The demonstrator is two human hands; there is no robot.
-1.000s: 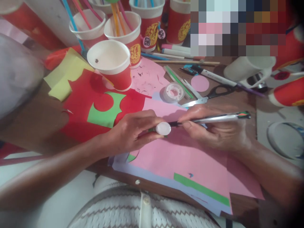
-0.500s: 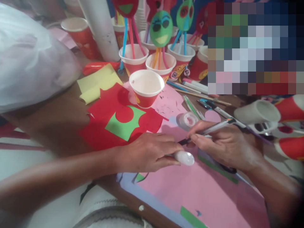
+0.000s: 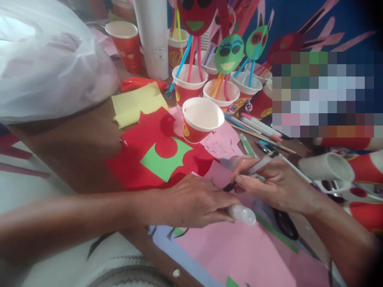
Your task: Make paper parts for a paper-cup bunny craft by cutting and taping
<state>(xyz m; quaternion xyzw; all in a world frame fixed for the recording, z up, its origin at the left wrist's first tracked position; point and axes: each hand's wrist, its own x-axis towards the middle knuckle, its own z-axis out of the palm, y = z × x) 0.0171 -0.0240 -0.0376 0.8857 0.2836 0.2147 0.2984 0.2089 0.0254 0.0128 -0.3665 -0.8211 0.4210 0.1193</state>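
My left hand (image 3: 199,203) is closed around a translucent white plastic piece (image 3: 244,215); its rounded end, like a spoon's bowl, sticks out past the fingers, and the rest is hidden in the grip. Between thumb and fingers, my right hand (image 3: 278,183) holds a pen (image 3: 261,164) with a grey barrel. Its dark tip points down-left, close to my left fingertips; whether it touches anything I cannot tell. Under both hands lies pink paper (image 3: 239,255) with pale blue paper beneath its edge. Red paper (image 3: 134,139) and a cut green piece (image 3: 160,167) lie just beyond my left hand.
A white paper cup (image 3: 203,119) stands on the paper. Behind it, several cups hold straws with painted faces (image 3: 229,54). A white plastic bag (image 3: 54,63) bulges at the left. Pens and sticks (image 3: 260,131) lie to the right, near tipped cups (image 3: 326,167). Pixelation hides the upper right.
The view has shifted, so the cups sit farther right. Both hands keep their grips. The pen's tip stays near my left fingers, and my right hand now covers most of the small clear pot.
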